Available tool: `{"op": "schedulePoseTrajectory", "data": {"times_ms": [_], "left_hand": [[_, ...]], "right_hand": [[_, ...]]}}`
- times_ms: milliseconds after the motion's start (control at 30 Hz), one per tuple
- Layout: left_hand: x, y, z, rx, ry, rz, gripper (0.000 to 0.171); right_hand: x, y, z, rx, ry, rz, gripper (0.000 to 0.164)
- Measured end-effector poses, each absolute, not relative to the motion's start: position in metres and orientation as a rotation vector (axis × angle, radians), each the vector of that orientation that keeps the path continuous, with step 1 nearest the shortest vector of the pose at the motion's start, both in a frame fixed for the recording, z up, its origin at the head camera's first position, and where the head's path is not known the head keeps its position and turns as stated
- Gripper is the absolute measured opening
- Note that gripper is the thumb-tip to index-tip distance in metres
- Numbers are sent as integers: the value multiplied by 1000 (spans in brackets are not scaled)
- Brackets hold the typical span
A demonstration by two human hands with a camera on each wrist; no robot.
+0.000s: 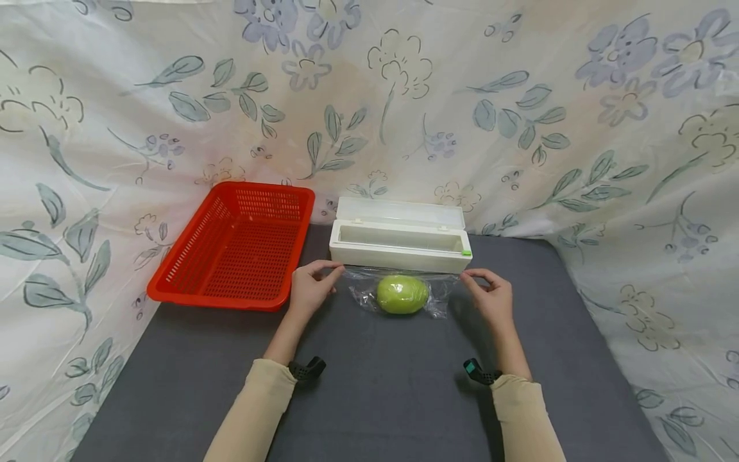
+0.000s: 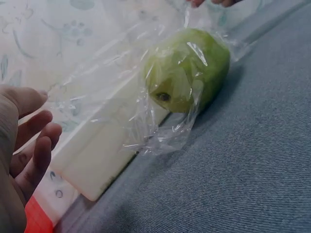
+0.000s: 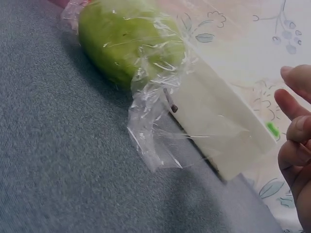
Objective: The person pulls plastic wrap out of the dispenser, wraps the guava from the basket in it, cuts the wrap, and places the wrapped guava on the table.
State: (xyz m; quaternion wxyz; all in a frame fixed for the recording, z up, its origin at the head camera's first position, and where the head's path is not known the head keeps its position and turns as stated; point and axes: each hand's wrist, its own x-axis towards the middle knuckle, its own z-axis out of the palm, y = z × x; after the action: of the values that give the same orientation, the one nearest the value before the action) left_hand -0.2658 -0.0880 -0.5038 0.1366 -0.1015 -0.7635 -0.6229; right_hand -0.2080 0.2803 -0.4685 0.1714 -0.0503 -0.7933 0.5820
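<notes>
A green oval fruit (image 1: 402, 294) lies on the table in clear plastic wrap (image 1: 441, 289). Its short stem shows in the right wrist view, and a dark end spot in the left wrist view. My left hand (image 1: 310, 289) pinches the wrap's upper left corner between thumb and forefinger. On the other side, my right hand (image 1: 491, 296) pinches the upper right corner. Between them the film's far edge is stretched nearly straight, just in front of a white wrap dispenser box (image 1: 401, 258). The box's lid (image 1: 401, 212) stands raised at the back.
Left of the box stands a red perforated plastic basket (image 1: 231, 301), close by my left hand. A grey cloth (image 1: 392, 385) covers the table. Floral fabric (image 1: 404, 96) hangs behind and at both sides. A green slider (image 1: 466, 253) sits at the box's right end.
</notes>
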Motion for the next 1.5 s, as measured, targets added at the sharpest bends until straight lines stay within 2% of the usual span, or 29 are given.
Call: {"op": "schedulePoseTrajectory", "data": {"times_ms": [300,567,800,967,1100,1267,1500], "left_hand": [[-253,-88,-508,-275,-2243,-1836,17],[-247,-96,-515,-410,-2176,-1822,16],[-239,-103,-523,-522,-2258,-1772,16],[-236,-110,-530,-759,-2461,-1518,11],[-239,-110,-531,-904,-2654,-1156,8],[-242,-102,-530,-898,-2755,-854,10],[-245,-93,-535,-832,-2855,-807,9]], "right_hand": [[-200,288,-476,-40,-2323,1691,17],[-203,303,-507,4,-2312,1673,13],[-200,314,-521,252,-2376,1571,8],[-197,318,-527,470,-2502,1414,14],[-202,319,-529,533,-2661,1175,14],[-210,312,-534,517,-2741,968,13],[-213,301,-541,428,-2764,930,10]]}}
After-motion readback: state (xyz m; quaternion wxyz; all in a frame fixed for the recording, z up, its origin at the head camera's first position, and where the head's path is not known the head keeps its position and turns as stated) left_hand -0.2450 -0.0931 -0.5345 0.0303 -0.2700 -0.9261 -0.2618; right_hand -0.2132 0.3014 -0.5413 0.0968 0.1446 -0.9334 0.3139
